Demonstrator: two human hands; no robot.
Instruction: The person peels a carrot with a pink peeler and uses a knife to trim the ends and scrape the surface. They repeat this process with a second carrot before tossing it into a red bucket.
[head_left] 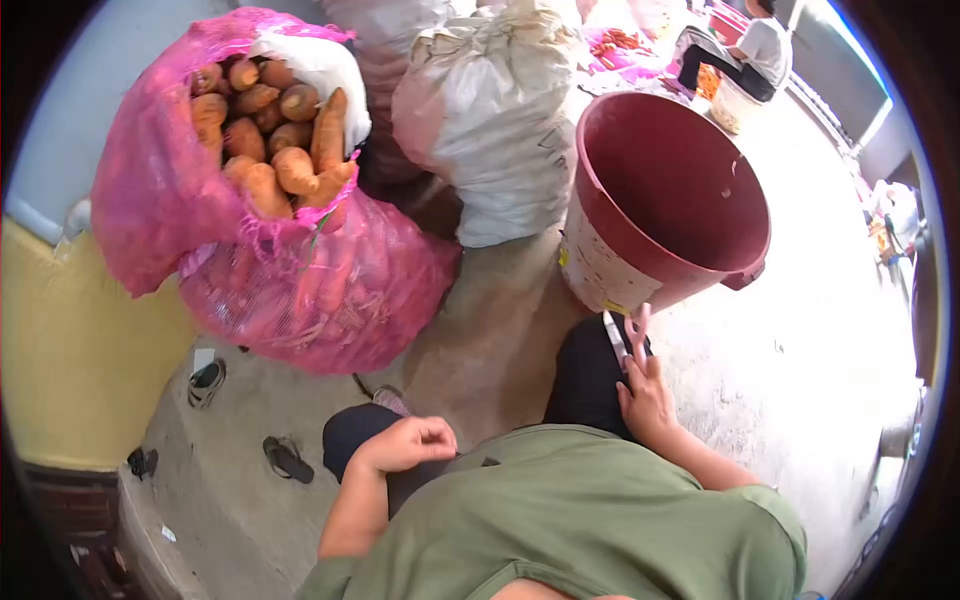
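Note:
My left hand [408, 445] rests by my left knee, its fingers curled in with nothing showing in them. Over my right knee, my right hand [650, 402] grips a pink peeler [638, 328] with a forked head pointing away from me. A narrow white blade-like piece [614, 336] lies alongside it. Just beyond that hand stands a big dark red bucket [665, 285], with bare inner walls in sight. To the left, a pink mesh sack [330, 290] gapes at the top, full of unpeeled carrots [295, 170].
Stuffed white sacks [500, 130] stand behind the mesh sack. A person [762, 50] sits at the back right near orange produce on pink sheeting [620, 50]. Black sandals [288, 460] lie on the concrete floor at left, beside a yellow wall [80, 350].

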